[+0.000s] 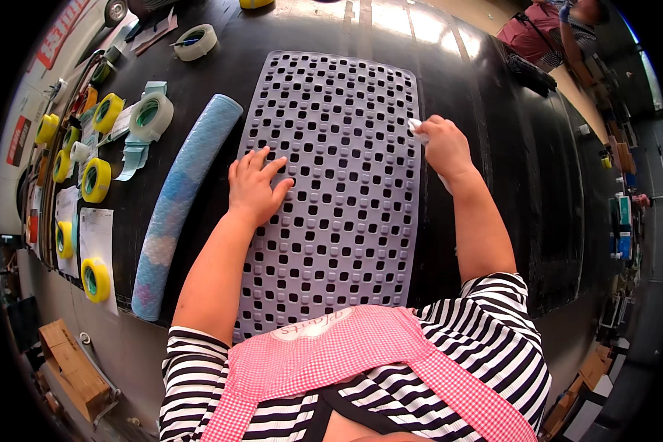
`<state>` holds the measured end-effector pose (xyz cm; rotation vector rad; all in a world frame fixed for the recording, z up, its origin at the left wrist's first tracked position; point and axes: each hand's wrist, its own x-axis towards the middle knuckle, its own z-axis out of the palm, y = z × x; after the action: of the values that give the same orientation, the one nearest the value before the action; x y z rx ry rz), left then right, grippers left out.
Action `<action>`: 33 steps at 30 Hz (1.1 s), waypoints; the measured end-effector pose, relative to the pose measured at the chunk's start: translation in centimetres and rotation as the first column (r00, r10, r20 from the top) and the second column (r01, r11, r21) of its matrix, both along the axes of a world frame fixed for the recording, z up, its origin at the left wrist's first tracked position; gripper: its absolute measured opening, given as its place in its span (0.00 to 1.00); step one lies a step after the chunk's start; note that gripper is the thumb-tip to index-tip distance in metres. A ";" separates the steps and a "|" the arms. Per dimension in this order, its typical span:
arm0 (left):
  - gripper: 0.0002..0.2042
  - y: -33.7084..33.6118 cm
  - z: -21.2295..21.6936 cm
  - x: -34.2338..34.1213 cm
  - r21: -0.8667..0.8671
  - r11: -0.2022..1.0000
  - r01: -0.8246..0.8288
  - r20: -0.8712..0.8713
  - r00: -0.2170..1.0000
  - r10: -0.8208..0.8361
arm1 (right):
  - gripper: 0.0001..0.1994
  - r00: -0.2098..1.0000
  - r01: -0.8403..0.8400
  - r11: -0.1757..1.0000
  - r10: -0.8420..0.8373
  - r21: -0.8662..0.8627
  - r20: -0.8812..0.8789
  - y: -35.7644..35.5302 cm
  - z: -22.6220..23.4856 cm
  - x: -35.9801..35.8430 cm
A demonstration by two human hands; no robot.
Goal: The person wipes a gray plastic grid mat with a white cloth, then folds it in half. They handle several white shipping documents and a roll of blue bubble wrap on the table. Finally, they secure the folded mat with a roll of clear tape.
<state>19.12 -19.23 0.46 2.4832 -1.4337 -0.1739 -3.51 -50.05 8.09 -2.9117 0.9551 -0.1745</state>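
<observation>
A grey-lilac perforated rubber mat (333,173), dotted with square holes, lies flat on the black table in front of me. My left hand (258,184) rests on its left edge, fingers spread and holding nothing. Over by the mat's right edge, my right hand (446,147) is closed on a crumpled white cloth (415,128), which pokes out past the fingertips onto the edge. Most of the cloth is hidden inside the fist. Left of the mat lies a rolled blue patterned mat (188,199).
Yellow tape rolls (96,280) and papers (98,228) line the table's left edge. A larger tape roll (152,116) has pale green strips beside it; another roll (195,43) sits farther back. A cardboard box (74,368) stands at lower left. Another person (541,33) is at far right.
</observation>
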 end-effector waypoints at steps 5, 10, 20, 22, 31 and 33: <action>0.30 -2.6 -2.6 2.1 -0.078 0.997 -0.002 0.082 0.997 0.009 | 0.11 0.958 -0.204 0.977 0.184 0.069 0.221 3.5 -7.4 12.1; 0.30 -2.6 -2.3 2.2 -0.043 0.999 0.020 0.086 0.996 -0.016 | 0.09 0.848 -0.467 0.882 0.425 0.067 0.316 10.5 -8.4 24.8; 0.29 -2.6 -2.1 2.2 -0.047 0.999 -0.016 0.069 0.997 0.020 | 0.11 0.877 -0.476 0.878 0.470 0.051 0.102 5.1 -6.7 16.4; 0.29 -2.7 -2.2 2.1 -0.047 0.999 -0.018 0.056 0.998 0.021 | 0.12 0.938 -0.337 0.933 0.322 0.124 0.126 2.0 -6.5 9.7; 0.30 -2.6 -2.4 2.2 -0.083 0.996 -0.008 0.086 0.996 0.015 | 0.11 0.943 0.059 0.997 -0.037 -0.057 0.330 -5.2 -4.1 1.2; 0.30 -2.6 -2.3 2.4 -0.066 0.998 0.005 0.079 0.997 0.000 | 0.11 0.947 -0.086 0.996 0.081 0.001 0.311 -1.8 -6.0 10.3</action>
<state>21.47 -21.83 -1.85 2.4602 -1.4487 -0.0279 6.82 -51.85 2.13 -2.7872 0.7754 -0.5972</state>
